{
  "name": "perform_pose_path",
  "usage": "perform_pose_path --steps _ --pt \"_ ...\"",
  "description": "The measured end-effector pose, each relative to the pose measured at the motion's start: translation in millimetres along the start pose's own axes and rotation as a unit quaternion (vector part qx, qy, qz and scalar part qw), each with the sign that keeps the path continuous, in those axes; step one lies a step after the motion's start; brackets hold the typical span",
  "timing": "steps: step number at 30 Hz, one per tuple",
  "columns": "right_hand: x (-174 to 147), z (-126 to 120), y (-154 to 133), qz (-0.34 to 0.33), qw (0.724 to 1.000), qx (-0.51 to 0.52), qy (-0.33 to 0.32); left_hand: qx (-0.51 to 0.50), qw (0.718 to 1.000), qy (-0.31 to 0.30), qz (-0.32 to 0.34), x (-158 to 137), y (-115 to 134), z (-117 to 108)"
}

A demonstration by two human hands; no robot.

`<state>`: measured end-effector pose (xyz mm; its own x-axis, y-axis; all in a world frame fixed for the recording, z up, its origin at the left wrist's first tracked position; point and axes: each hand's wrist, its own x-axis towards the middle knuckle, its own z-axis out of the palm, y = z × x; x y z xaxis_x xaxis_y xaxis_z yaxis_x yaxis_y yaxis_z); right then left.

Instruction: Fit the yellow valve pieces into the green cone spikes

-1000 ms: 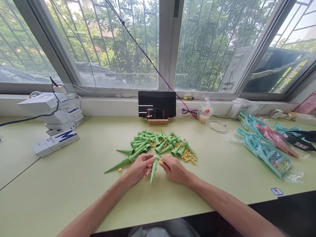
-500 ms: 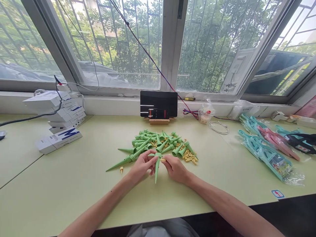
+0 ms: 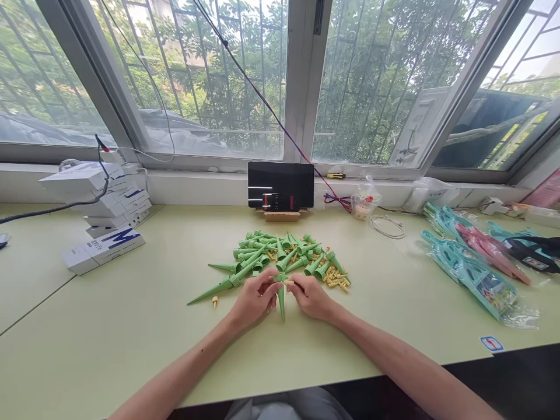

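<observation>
My left hand point(image 3: 258, 296) is closed around the top of a green plastic watering spike point(image 3: 282, 305), whose pointed tip hangs downward over the table. Close beside it, my right hand point(image 3: 311, 296) pinches a small yellow plastic piece point(image 3: 289, 283) against the side of the spike, near its cap. Whether the piece sits in a hole there cannot be made out. Beyond both hands lies a pile of green spikes point(image 3: 258, 256), with loose yellow pieces point(image 3: 339, 279) at its right. One single yellow piece point(image 3: 214, 302) rests to the left of my left forearm.
A phone point(image 3: 280, 202) leans on a dark screen point(image 3: 280, 175) by the window. White boxes point(image 3: 105, 251) are stacked at left. Bagged turquoise plastic items point(image 3: 468, 274) lie at right, near a coiled white cable point(image 3: 387, 227). The table edge point(image 3: 341, 382) runs close to me.
The spike's tip has swung slightly to the right as my left hand turned and shifted its grip. My right hand stays in nearly the same place with the yellow piece.
</observation>
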<state>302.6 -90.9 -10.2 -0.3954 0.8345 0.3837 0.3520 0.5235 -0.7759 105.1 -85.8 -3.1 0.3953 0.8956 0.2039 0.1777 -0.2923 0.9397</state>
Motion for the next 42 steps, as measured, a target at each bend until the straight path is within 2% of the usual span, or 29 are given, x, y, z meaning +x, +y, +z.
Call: perform_pose_path --steps 2,5,7,9,12,18,23,26,33,37,42 --pt "0.5 -0.1 -2.7 0.047 0.995 0.080 -0.023 0.033 0.999 0.012 0.014 -1.1 -1.0 0.6" --pt "1.1 1.9 -5.8 0.146 0.954 0.249 -0.076 0.053 0.998 0.015 0.024 -2.4 0.2 0.8" --pt "1.5 3.7 -6.4 0.174 0.928 0.317 -0.088 0.052 0.998 0.016 0.023 -2.6 1.3 1.1" --pt "1.8 5.4 -5.5 0.176 0.921 0.337 -0.081 0.039 0.999 0.018 0.019 -2.3 1.8 1.5" --pt "1.4 7.6 -2.5 0.162 0.931 0.320 -0.071 -0.004 1.000 0.020 0.005 -0.9 1.9 1.8" --pt "-0.8 8.0 -1.0 0.129 0.959 0.240 -0.072 -0.096 0.994 -0.036 -0.023 1.6 7.0 -0.1" --pt "-1.3 3.1 -7.7 0.044 0.995 0.071 -0.049 -0.159 0.981 -0.057 -0.098 1.8 13.4 -3.1" --pt "-2.0 2.4 -8.8 0.001 0.999 0.003 -0.035 -0.204 0.966 -0.067 -0.142 2.5 13.0 -4.8" --pt "-1.7 6.8 -6.2 -0.006 1.000 -0.004 -0.021 -0.241 0.956 -0.062 -0.158 4.6 8.7 -4.5" --pt "0.4 6.4 -5.5 0.019 1.000 0.019 -0.014 -0.200 0.970 -0.049 -0.127 4.8 8.8 -2.2" --pt "2.9 4.3 -2.6 0.083 0.989 0.113 -0.056 -0.133 0.988 -0.040 -0.074 3.4 7.1 0.6"
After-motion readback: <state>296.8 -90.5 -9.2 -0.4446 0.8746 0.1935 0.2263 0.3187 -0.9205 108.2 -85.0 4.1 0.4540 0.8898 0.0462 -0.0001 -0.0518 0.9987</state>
